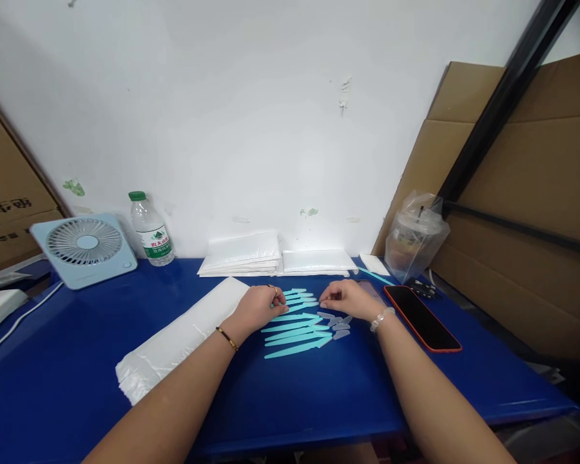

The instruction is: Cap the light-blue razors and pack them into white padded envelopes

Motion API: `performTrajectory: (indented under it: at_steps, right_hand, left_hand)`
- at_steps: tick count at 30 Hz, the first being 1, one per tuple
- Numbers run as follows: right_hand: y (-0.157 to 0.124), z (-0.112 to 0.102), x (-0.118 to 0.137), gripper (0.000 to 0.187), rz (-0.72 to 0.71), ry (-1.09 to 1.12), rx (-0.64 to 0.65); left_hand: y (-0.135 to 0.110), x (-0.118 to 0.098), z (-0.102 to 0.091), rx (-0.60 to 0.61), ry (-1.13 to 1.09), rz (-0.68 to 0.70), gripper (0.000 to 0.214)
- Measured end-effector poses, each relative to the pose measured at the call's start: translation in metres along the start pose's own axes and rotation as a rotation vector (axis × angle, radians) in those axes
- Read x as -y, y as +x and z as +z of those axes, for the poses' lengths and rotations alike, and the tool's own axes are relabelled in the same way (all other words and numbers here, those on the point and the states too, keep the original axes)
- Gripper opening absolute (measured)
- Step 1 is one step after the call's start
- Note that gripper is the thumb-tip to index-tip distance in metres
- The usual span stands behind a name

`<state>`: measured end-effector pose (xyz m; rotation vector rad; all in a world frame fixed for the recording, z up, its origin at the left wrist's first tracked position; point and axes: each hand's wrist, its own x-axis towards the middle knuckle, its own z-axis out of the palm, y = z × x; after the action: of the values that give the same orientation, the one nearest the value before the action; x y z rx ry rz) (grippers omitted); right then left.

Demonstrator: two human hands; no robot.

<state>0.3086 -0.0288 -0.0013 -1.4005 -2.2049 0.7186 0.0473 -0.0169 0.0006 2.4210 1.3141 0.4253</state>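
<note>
Several slim teal eyebrow razors (297, 350) lie in a loose column on the blue table, with their handles pointing left. My left hand (261, 305) is closed, thumb and fingertips together at the handle end of one razor (302, 305) in the upper part of the column. At that razor's other end, my right hand (345, 298) is closed in a pinch. Its fingertips are too small to show what they hold. Small clear plastic caps (341, 327) are scattered just below my right hand, beside the razor heads.
A white padded package (174, 345) lies left of the razors. White bubble mailers (244, 252) are stacked at the wall. Farther left are a water bottle (151, 229) and a blue fan (87, 248). To the right are a phone (423, 317) and a bagged drink cup (413, 238).
</note>
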Motion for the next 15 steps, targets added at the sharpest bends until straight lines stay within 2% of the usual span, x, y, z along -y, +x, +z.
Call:
performTrajectory:
  at_steps: [4,6,11,15]
  right_hand:
    - [-0.007,-0.010,-0.005,0.026,0.058,0.036,0.137]
    - [-0.008,-0.010,-0.005,0.023,0.055,0.025,0.165]
    - [-0.003,-0.002,-0.001,0.016,0.012,-0.054,0.114]
    - [0.003,0.008,0.001,0.013,-0.089,-0.051,0.051]
  left_hand:
    - [-0.005,0.000,-0.007,0.056,0.006,0.054,0.025]
    - [-0.005,-0.001,-0.006,0.068,0.035,0.056,0.022]
    - [-0.002,-0.006,0.001,0.091,0.045,0.017,0.017]
    - [0.000,-0.008,0.008,0.095,0.034,0.026,0.015]
